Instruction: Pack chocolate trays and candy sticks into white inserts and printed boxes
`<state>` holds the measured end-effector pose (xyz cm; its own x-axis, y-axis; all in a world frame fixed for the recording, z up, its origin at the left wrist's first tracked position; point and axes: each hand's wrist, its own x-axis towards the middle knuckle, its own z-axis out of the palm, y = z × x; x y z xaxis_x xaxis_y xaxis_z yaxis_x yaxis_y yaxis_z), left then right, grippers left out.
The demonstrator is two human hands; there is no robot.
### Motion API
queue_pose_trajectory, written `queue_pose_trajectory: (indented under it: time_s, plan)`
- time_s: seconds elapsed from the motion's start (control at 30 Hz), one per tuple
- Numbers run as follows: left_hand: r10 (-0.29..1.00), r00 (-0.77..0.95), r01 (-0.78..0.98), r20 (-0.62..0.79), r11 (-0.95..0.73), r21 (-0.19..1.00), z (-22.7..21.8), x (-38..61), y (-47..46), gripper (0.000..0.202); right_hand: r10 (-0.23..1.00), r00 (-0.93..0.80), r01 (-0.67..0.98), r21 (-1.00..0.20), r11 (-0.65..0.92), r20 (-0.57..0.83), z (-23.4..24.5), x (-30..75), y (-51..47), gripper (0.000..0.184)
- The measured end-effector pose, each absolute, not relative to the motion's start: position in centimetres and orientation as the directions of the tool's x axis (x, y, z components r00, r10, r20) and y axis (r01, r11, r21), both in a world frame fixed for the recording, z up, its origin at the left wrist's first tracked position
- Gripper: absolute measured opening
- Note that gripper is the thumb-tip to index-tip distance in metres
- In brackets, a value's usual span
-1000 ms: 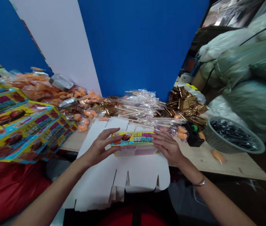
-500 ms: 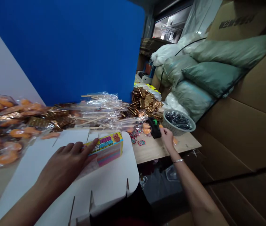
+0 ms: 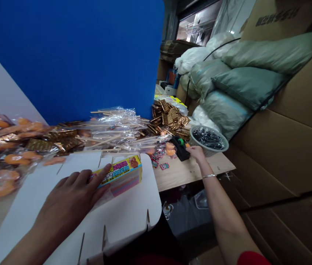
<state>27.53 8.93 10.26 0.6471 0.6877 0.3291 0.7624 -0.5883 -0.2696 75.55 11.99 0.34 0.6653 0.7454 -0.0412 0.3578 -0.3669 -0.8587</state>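
My left hand (image 3: 67,200) lies on a flat white die-cut cardboard blank (image 3: 122,217), with its fingers and thumb around the left end of a small printed yellow and pink box (image 3: 119,175). The box rests on the blank, its far side partly hidden by my fingers. My right hand (image 3: 197,154) is away from the box, its fingertips beside a black tape dispenser (image 3: 180,148) with a green knob. The dispenser stands on the wooden table (image 3: 189,175), and I cannot tell whether my fingers touch it.
Orange snacks in clear bags (image 3: 4,165) lie at the left. Behind the blank are wooden sticks in plastic wrap (image 3: 114,129) and gold foil packets (image 3: 169,117). A grey basket of dark items (image 3: 209,139) stands at the right, before large sacks (image 3: 227,84) and cardboard boxes (image 3: 282,147).
My right hand has left the box and moved right to the dispenser. The view has swung right. My left hand stays on the box, which now sits at a steeper angle on the blank.
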Motion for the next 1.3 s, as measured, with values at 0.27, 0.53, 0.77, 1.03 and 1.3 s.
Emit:
queue_pose_trajectory:
  time_s: [0.27,0.53,0.77,1.03,1.3]
  plan:
    - [0.696,0.620,0.781,0.362,-0.589,-0.206,10.1,27.5,9.3,0.057,0.782,0.613,-0.006,-0.990,-0.142,-0.115,-1.2,73.4,8.8,0.031]
    - [0.575,0.696,0.662,0.430,-0.746,-0.074,9.8,26.2,10.8,0.047,0.822,0.559,-0.204,-0.979,0.010,-0.108,-0.8,66.7,4.6,0.043]
    - [0.502,0.605,0.608,0.618,-0.793,0.049,8.8,27.1,8.2,0.021,0.997,-0.029,-0.607,-0.793,0.037,0.068,5.5,50.1,1.6,0.032]
    - [0.651,0.596,0.566,0.470,-0.756,0.329,11.0,27.1,7.5,0.018,0.948,0.318,-0.177,-0.982,0.061,0.002,6.2,42.9,3.3,0.031]
    - [0.804,0.543,0.715,0.242,-0.594,0.370,13.2,29.0,7.8,0.019,0.924,0.355,-0.326,-0.945,-0.017,-0.139,5.8,42.6,3.7,0.037]
